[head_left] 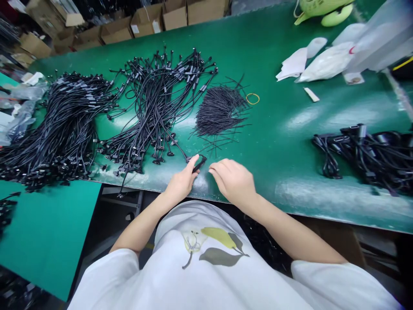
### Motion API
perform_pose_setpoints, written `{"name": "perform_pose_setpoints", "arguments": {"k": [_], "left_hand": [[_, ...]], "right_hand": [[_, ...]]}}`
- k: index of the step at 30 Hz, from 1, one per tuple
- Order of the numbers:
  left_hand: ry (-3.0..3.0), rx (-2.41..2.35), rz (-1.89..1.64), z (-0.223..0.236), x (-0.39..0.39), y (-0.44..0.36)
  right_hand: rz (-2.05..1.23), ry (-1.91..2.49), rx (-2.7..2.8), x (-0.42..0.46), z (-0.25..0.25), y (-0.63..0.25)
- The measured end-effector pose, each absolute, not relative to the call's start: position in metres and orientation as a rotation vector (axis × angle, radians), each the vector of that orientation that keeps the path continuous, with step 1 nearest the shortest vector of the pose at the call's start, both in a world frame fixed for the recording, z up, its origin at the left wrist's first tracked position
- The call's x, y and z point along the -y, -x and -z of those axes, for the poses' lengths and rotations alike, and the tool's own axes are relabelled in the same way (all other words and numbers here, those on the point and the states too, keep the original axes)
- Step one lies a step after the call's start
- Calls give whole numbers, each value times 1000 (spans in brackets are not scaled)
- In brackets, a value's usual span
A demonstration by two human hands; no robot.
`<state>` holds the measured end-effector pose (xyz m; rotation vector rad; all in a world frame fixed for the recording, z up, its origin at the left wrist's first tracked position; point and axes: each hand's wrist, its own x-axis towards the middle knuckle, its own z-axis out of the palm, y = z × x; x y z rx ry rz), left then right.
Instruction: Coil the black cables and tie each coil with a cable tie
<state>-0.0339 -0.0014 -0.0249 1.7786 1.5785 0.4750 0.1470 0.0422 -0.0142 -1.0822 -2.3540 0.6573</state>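
Note:
My left hand [181, 183] is closed around a black cable [200, 162], whose looped part sticks out past the fingers at the table's front edge. Just to its right, my right hand [234, 178] has thumb and fingertips pinched together; whatever lies between them is too small to make out. Beyond both hands lies a pile of thin black ties [217, 110], a few scattered toward me. Left of that pile spreads a heap of loose black cables [158, 99] with small connectors at both ends.
A larger cable heap [64, 120] covers the left side. Bundled cables [368, 150] rest at the right. A yellow rubber band [252, 98] lies beside the ties. White plastic bags [329, 62] sit at the back right, and cardboard boxes [146, 20] line the far edge.

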Motion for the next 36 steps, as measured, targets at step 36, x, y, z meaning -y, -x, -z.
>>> {"name": "perform_pose_setpoints", "arguments": {"k": [36], "left_hand": [[-2141, -1952, -281, 18, -26, 59]], "right_hand": [[-22, 1731, 2307, -79, 54, -266]]}}
